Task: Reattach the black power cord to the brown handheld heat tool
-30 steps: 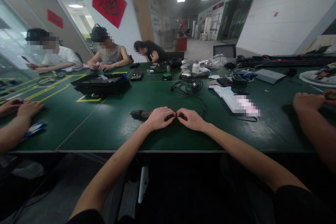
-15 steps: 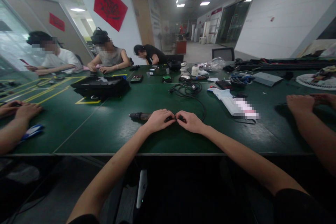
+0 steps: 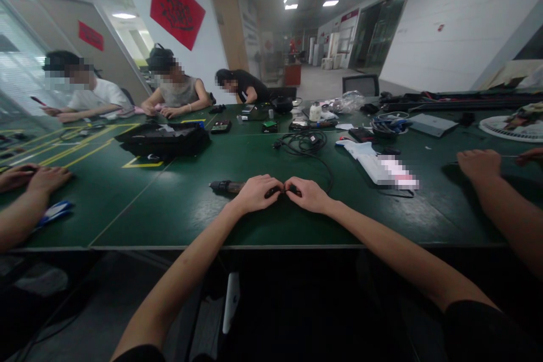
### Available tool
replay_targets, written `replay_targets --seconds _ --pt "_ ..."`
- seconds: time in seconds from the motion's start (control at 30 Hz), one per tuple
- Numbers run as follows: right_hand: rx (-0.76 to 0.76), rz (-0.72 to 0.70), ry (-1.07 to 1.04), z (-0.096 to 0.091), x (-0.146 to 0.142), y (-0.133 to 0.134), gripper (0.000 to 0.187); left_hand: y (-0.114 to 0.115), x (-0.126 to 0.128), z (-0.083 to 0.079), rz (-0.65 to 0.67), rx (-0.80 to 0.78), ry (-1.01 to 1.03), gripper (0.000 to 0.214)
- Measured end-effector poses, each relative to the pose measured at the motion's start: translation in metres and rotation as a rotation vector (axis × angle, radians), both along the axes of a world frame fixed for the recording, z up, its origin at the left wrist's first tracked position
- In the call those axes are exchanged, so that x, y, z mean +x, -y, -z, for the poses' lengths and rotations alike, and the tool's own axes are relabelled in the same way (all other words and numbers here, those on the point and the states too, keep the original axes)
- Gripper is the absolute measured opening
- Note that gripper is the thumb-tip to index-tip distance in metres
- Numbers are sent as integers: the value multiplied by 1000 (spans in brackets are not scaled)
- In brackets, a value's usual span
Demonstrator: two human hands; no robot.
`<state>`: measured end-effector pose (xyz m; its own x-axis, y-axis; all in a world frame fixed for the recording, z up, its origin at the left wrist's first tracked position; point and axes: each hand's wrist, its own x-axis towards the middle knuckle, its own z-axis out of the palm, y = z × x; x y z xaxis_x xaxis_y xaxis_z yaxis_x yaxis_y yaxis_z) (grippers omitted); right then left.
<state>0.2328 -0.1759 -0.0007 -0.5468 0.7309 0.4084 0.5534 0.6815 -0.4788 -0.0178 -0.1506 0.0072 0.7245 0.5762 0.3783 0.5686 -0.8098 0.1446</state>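
Note:
A slim, corded hand power tool lies on the green table, its dark tapered nose pointing left and its body brownish. My left hand is closed over the rear of this tool, with a dark part showing under the thumb. Closed from the other side, my right hand grips a dark piece at the tool's tail end. The fingertips of both hands almost meet there. A black cord curves up from beside my right hand to a loose coil with a plug. My fingers hide most of what they grip.
Beyond the hands stand a black tray and several small electronic parts. A white packet lies to the right. Co-workers' forearms rest on the table at left and right. Blue-and-white pliers lie at left.
My hands stay nearly in place, still closed at the tool's end. At right, the co-worker's hands have moved apart, and the nearer one has shifted slightly left.

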Motion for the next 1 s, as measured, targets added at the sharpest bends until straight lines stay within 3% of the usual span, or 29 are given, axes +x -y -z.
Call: replay_targets --seconds 1.0 --pt "0 3 0 1 0 -1 14 1 0 -1 0 -7 9 20"
